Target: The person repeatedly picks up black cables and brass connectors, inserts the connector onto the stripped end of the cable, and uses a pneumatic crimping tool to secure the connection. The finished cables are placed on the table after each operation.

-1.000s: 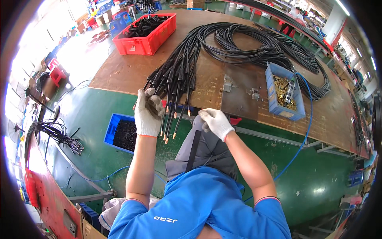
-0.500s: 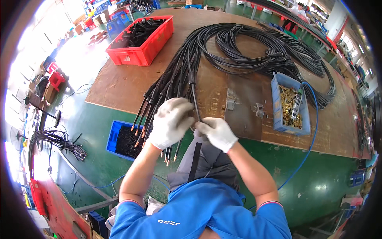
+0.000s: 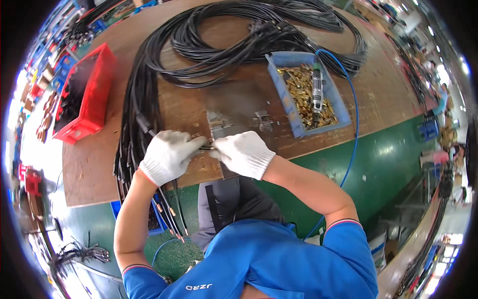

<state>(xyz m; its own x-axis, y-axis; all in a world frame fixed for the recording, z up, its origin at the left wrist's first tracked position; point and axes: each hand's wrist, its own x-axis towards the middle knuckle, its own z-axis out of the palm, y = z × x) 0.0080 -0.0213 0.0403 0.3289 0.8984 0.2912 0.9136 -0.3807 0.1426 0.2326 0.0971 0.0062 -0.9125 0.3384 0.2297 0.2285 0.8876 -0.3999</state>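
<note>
Both my hands wear white knitted gloves and meet over the near edge of the brown table. My left hand (image 3: 167, 155) is closed around a black cable (image 3: 148, 127), near its end, which sticks out past the fingers. My right hand (image 3: 245, 153) pinches that short end between thumb and fingers; the fingertips partly hide it. Left of and under my left hand lies a thick bundle of black cables (image 3: 137, 89). Several bare copper ends (image 3: 172, 211) hang over the table edge below my left wrist.
To the right, a light-blue bin (image 3: 298, 130) holds brass-coloured fittings (image 3: 296, 82) and a silver-green hand tool (image 3: 317, 89) with a blue hose (image 3: 355, 124). A red crate (image 3: 94, 107) of black parts stands left. Coiled cable (image 3: 199, 50) covers the table's far side. Below sits a blue tray (image 3: 157, 230).
The view has swung right, so the table contents appear shifted left. My hands have raised the cable end from near my lap to above the table edge, with the cable now turned sideways.
</note>
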